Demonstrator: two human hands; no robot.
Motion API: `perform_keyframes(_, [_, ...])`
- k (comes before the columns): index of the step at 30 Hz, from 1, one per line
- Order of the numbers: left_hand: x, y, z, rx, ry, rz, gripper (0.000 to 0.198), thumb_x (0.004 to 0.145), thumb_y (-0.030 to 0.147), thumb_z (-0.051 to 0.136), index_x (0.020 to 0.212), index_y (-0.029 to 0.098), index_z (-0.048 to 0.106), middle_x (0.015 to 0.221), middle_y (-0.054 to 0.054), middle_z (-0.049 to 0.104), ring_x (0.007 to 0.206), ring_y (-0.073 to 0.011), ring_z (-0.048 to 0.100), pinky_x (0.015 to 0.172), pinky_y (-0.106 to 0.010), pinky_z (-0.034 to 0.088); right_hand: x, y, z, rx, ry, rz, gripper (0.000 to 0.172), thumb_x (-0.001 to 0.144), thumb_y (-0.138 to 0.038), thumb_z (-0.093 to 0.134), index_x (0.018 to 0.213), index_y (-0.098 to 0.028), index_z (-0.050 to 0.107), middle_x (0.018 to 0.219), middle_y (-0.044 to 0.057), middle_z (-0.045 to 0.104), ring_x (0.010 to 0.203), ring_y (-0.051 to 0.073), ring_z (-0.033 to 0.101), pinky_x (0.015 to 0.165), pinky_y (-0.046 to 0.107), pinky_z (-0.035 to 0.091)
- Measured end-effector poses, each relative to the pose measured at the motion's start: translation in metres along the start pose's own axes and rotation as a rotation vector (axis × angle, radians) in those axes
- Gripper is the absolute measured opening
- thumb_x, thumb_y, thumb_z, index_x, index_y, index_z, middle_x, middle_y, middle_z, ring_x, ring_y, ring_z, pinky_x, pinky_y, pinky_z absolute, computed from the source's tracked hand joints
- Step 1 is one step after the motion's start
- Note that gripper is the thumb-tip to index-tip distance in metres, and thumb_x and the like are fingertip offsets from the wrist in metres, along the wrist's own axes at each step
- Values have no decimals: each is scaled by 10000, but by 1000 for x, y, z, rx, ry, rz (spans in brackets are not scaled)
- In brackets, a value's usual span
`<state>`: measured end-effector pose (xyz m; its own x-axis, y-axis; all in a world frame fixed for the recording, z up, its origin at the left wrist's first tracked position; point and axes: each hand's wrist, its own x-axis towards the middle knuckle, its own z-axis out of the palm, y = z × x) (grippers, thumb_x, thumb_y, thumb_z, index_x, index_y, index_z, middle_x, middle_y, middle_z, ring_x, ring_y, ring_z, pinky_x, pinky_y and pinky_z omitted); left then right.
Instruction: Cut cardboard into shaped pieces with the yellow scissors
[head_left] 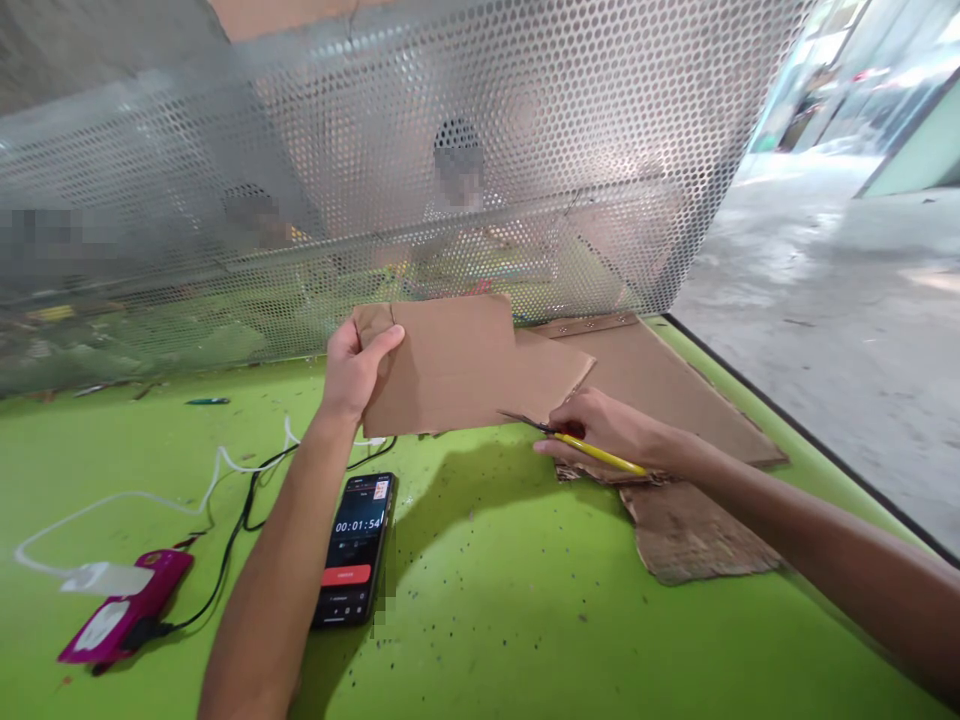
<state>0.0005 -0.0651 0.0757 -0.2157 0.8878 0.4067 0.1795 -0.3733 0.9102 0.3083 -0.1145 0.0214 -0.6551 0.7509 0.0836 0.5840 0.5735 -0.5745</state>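
My left hand point(361, 362) grips the upper left edge of a brown cardboard piece point(457, 365), thumb on its face. The piece is raised above the green table, with a step cut in its upper right side and a slanted right end. My right hand point(600, 430) is closed on a yellow-handled bladed tool point(600, 455) with a thin, dark, pointed front part. That dark point lies at the cardboard's lower edge; whether it touches cannot be made out. The right fingers are beside the slanted end, and some are hidden.
More cardboard point(660, 385) and a torn scrap point(697, 530) lie at the right. A phone point(352, 550) shows a running timer. White and black cables lead to a magenta power strip point(127, 610). Behind the table point(480, 610) stands a perforated metal screen point(540, 130); blurred people show through it.
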Motion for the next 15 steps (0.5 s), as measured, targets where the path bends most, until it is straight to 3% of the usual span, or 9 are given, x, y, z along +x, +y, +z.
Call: perform_keyframes(15, [0,1,1,-42,6,3,272,636,355,824,818,224,671,795,3,693,684,-176,636,630,-306,531,-1,-5,-4,8,-13,30,541,925,-611,507,598,-187,434,580,-42,383,549,93,322,527,264,210])
